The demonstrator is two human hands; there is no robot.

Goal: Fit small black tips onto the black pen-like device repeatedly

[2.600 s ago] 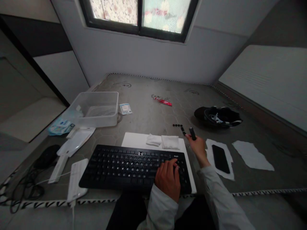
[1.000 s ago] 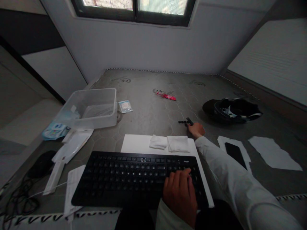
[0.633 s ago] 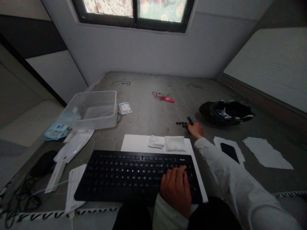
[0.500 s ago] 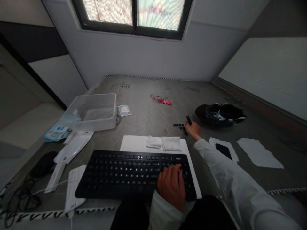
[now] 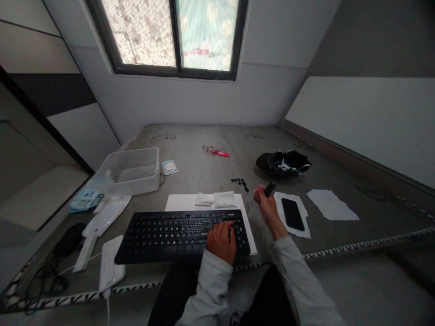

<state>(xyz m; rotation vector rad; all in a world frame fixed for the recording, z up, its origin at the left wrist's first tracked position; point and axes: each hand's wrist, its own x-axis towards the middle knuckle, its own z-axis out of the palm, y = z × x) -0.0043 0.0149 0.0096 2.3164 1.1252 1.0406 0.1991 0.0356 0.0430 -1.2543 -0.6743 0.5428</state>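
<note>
A black keyboard (image 5: 176, 235) lies across the front of the table, partly on a white sheet (image 5: 174, 202). My left hand (image 5: 221, 242) rests on its right end, over the number keys, fingers slightly bent and holding nothing I can see; it hides some keys. Right of the keyboard, my right hand (image 5: 267, 206) is closed around a small black stick-like tool (image 5: 270, 188), whose exact kind I cannot make out. Several small black keycaps (image 5: 239, 181) lie in a group on the table, beyond and left of that hand.
Folded white cloths (image 5: 224, 199) lie behind the keyboard. A phone (image 5: 292, 214) on white paper and a black cap (image 5: 284, 163) are at the right. Leftward stand a clear plastic bin (image 5: 136, 176), a white power strip (image 5: 110, 262) and tangled black cable (image 5: 47, 280). A red packet (image 5: 219, 153) lies farther back.
My right hand has drawn back from the keycaps toward me, still holding the black tool. My left hand stays on the keyboard's right end. The camera view has shifted.
</note>
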